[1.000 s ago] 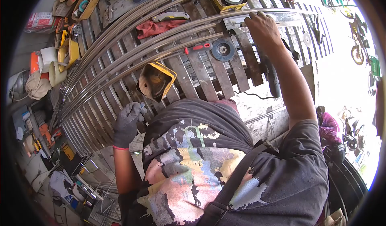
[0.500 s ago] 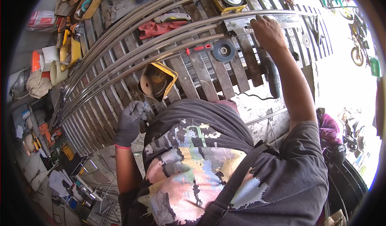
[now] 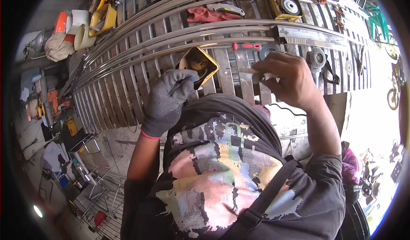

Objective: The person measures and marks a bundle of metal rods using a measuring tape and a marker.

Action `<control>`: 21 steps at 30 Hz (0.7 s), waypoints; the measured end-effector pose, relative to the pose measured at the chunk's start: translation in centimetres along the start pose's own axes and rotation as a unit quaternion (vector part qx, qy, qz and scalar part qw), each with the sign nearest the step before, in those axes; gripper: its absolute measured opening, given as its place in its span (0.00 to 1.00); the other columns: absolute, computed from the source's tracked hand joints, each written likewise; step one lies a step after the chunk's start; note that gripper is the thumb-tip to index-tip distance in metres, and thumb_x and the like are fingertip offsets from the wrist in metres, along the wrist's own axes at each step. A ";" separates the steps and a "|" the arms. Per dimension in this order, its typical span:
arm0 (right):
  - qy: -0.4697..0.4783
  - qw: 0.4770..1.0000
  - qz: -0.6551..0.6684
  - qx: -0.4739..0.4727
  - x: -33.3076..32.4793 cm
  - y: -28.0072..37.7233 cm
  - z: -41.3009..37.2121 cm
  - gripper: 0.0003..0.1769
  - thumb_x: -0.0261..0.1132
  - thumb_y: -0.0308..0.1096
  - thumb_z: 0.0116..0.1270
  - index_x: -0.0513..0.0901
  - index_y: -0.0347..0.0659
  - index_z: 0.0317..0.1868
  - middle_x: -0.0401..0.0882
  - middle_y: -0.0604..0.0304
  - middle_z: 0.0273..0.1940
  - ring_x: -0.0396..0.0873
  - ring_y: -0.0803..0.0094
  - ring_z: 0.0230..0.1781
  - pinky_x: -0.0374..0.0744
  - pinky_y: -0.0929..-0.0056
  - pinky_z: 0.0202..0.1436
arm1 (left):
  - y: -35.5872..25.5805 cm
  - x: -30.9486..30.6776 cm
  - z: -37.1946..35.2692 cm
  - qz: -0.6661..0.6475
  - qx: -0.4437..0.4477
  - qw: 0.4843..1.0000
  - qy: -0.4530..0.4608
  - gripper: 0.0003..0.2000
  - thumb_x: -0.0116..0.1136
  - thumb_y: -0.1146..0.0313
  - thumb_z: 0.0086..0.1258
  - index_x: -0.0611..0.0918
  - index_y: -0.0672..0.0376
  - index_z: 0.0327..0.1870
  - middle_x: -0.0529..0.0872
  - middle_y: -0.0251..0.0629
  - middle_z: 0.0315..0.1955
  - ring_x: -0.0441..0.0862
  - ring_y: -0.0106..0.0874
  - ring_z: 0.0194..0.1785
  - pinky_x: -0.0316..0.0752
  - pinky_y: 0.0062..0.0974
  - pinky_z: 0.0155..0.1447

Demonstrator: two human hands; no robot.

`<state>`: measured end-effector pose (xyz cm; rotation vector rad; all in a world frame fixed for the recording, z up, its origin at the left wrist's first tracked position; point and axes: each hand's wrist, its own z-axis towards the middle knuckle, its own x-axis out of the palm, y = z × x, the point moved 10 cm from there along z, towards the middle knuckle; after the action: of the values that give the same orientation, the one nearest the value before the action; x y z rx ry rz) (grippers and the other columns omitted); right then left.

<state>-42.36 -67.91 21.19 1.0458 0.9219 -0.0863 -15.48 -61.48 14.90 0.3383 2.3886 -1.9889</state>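
My left hand (image 3: 167, 101), in a grey glove with a red cuff, is closed in a pinch in front of the yellow open container (image 3: 209, 75); anything small in the fingertips is hard to make out. Bare and with fingers curled, my right hand (image 3: 292, 78) pinches a thin pale stick-like object (image 3: 247, 70) that points left. Just behind that hand lie a grinding disc (image 3: 268, 50), partly hidden, and a red-handled tool (image 3: 247, 46). An angle grinder (image 3: 316, 60) rests on the slats to its right.
Long metal rods (image 3: 171, 38) cross the slatted bench (image 3: 128, 84). A flat metal piece (image 3: 311, 36) lies near their right end. Behind are a red cloth with a grey-yellow tool (image 3: 225, 9) and a yellow box of discs (image 3: 285, 5). Yellow containers (image 3: 102, 20) stand back left.
My right hand has left the flat metal piece and come nearer my body and my left hand. My left hand has risen in front of the yellow container. The view has shifted, uncovering the grinder's head.
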 end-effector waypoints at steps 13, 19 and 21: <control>0.033 0.993 -0.082 -0.077 2.3 5.7 1.7 0.20 0.75 0.25 0.57 0.91 0.43 0.52 0.86 0.57 0.40 0.90 0.55 0.38 0.86 0.56 0.38 | -4.2 1.5 -0.6 0.144 0.104 0.984 0.009 0.09 0.62 0.79 0.84 0.86 0.66 0.59 0.92 0.40 0.51 0.89 0.27 0.55 0.82 0.28 0.63; -0.039 0.971 0.179 0.156 1.6 -0.3 1.9 0.07 0.65 0.29 0.82 0.79 0.36 0.54 0.83 0.60 0.39 0.82 0.70 0.34 0.82 0.66 0.39 | -2.0 0.9 -1.1 -0.020 -0.026 0.998 -0.046 0.07 0.62 0.74 0.86 0.88 0.67 0.55 0.92 0.34 0.40 0.88 0.21 0.43 0.82 0.22 0.54; -0.060 0.831 0.527 0.170 2.6 -2.1 2.5 0.16 0.49 0.42 0.94 0.77 0.38 0.56 0.82 0.56 0.44 0.70 0.76 0.32 0.72 0.73 0.38 | -2.5 1.4 -1.1 -0.048 -0.055 0.995 -0.062 0.09 0.64 0.70 0.87 0.90 0.67 0.54 0.91 0.31 0.36 0.87 0.19 0.39 0.82 0.20 0.51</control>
<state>-40.18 -70.10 18.39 1.7408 0.1072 0.6248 -17.10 -60.58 17.36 0.0962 2.4671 -1.8437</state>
